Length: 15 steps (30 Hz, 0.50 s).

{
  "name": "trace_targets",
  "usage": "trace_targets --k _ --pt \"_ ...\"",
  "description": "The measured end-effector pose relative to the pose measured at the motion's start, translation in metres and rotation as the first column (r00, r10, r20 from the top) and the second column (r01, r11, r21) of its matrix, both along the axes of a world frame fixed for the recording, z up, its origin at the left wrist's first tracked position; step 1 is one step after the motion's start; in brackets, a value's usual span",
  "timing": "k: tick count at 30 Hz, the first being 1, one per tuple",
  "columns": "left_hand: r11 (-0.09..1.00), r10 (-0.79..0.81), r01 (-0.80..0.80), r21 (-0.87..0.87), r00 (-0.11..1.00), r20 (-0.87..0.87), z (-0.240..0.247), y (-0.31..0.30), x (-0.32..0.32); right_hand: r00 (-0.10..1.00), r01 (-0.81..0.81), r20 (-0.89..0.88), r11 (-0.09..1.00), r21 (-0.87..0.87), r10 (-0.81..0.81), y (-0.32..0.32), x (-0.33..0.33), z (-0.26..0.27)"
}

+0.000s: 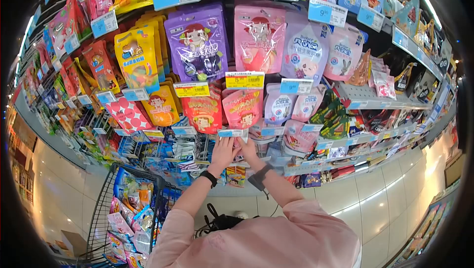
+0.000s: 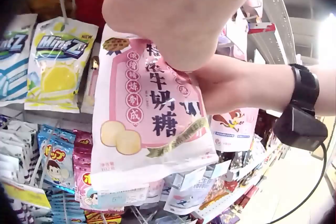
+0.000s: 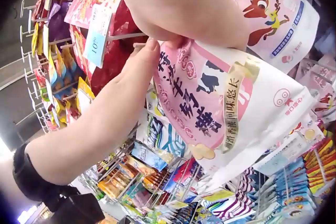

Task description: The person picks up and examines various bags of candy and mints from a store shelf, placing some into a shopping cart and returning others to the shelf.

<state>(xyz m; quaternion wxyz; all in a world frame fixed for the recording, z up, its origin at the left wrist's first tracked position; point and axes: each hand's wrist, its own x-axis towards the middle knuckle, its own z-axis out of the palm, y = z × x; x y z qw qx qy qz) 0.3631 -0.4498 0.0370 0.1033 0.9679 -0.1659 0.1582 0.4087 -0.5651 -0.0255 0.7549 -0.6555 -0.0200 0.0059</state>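
A pink and white bag of milk candy [image 2: 152, 129] hangs down in front of the shelf rack, its printed face toward the left wrist view. My left hand [image 1: 224, 153] grips the top of the bag, and my right hand [image 1: 249, 150] holds the same top edge close beside it. In the right wrist view the left fingers [image 3: 148, 51] reach a metal hook [image 3: 128, 36] just above the bag. The hands cover the bag's upper edge, so its hanging hole is hidden.
Bags of sweets hang all around, including a purple grape pouch [image 1: 197, 43] above and a MintZ bag [image 2: 60, 66] to the left. A price tag [image 1: 232, 133] sits just above the hands. A shopping cart [image 1: 106, 208] full of bagged sweets stands at lower left.
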Motion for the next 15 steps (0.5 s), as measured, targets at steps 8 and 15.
trace_targets --k 8,15 --pt "0.998 0.006 -0.008 -0.069 1.0 -0.029 -0.005 0.049 -0.039 0.897 0.289 0.385 0.947 -0.14 -0.216 0.032 0.054 -0.056" --pt "0.812 0.557 -0.572 -0.118 0.819 -0.136 -0.019 0.164 -0.187 0.917 0.331 0.358 0.837 -0.436 -0.176 0.038 0.102 -0.092"
